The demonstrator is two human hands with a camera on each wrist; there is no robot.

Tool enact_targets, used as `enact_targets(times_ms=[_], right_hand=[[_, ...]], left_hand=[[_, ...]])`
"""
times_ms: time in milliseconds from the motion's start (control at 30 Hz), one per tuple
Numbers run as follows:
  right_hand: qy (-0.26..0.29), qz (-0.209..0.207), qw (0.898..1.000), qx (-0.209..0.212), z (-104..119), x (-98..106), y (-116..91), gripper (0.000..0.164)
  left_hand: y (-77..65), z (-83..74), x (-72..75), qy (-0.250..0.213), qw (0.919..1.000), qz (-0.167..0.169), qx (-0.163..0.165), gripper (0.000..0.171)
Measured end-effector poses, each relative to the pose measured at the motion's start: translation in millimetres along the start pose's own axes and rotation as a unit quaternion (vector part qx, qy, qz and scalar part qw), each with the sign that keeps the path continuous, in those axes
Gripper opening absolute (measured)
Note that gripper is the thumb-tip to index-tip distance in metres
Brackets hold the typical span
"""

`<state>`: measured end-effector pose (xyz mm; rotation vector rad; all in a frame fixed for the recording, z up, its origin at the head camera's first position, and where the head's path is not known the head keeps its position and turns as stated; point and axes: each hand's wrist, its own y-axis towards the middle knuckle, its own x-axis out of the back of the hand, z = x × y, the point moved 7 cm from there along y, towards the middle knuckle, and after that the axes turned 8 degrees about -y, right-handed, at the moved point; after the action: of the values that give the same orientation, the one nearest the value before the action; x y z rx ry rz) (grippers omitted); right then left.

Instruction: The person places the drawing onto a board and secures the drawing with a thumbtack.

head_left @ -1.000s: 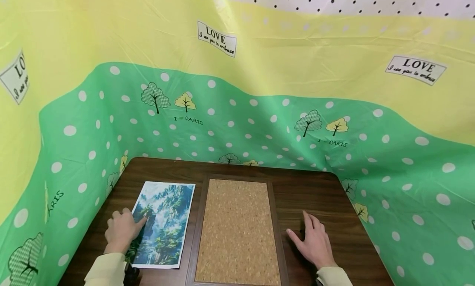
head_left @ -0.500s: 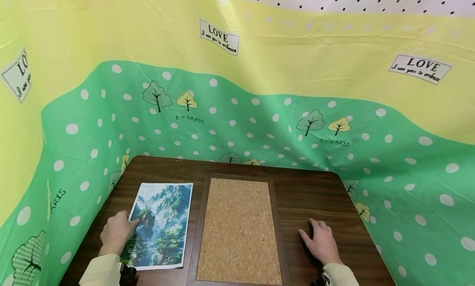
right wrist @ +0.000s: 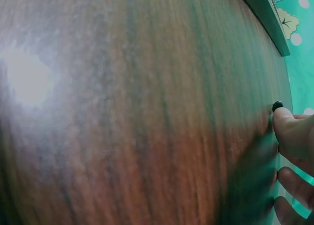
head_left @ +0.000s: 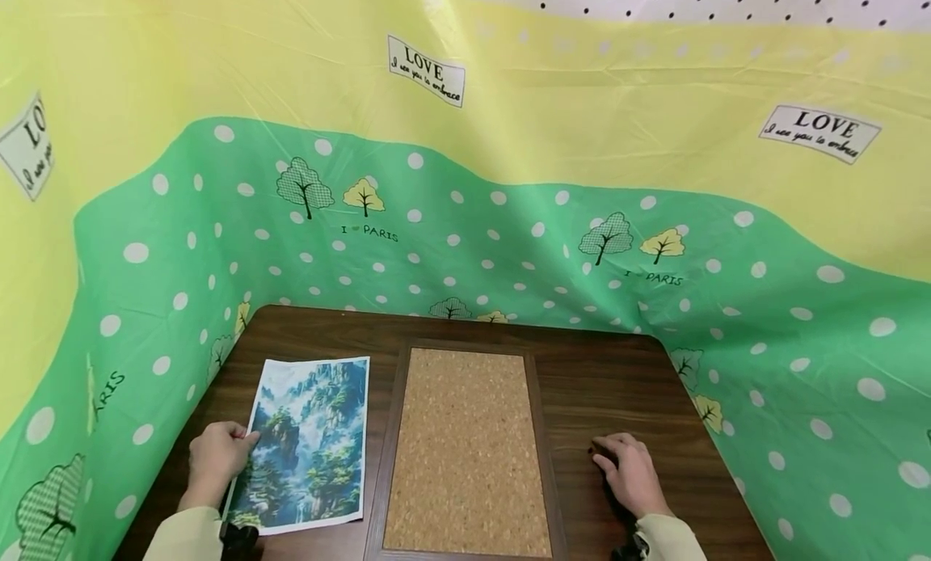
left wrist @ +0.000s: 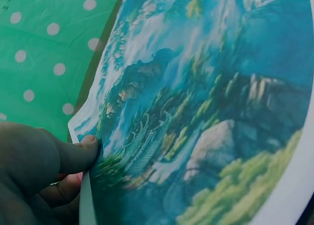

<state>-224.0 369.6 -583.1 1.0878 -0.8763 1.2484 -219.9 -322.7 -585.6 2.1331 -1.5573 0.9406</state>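
Note:
My left hand pinches the left edge of a landscape print showing misty cliffs and pines. In the left wrist view, the thumb lies over the picture side and the fingers go behind it; the held edge of the print curves up. My right hand is low over the table, right of the cork board. Between its thumb and forefinger it pinches a small black rounded piece, which pokes out past the thumb tip. Its other fingers are partly curled.
The cork board's dark wooden frame lies flat on the brown wooden table, between the print and my right hand. A green and yellow printed curtain surrounds the table at the back and sides.
My left hand has moved left, drawing the print a little away from the cork board, and now grips its edge. The right hand has shifted right and its fingers have closed on the small black piece.

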Motion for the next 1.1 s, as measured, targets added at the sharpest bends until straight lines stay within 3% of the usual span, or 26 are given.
enact_targets(times_ms=[267, 533, 867, 1100], right_hand=[[0.003, -0.043, 0.999, 0.022, 3, 1, 3, 0.016], [0.008, -0.082, 0.996, 0.04, 7, 3, 2, 0.013], [0.012, -0.096, 0.995, 0.039, 6, 3, 2, 0.013], [0.014, -0.111, 0.993, 0.045, 8, 6, 2, 0.012]], left_hand=[[3.2, 12.2, 14.5, -0.043, 0.998, 0.003, 0.045, 0.033], [1.1, 9.7, 22.7, -0.064, 0.9967, 0.011, 0.048, 0.042], [-4.2, -16.3, 34.0, -0.112, 0.993, -0.035, 0.006, 0.039], [-8.4, -35.0, 37.0, -0.142, 0.9891, -0.04, 0.0, 0.039]])
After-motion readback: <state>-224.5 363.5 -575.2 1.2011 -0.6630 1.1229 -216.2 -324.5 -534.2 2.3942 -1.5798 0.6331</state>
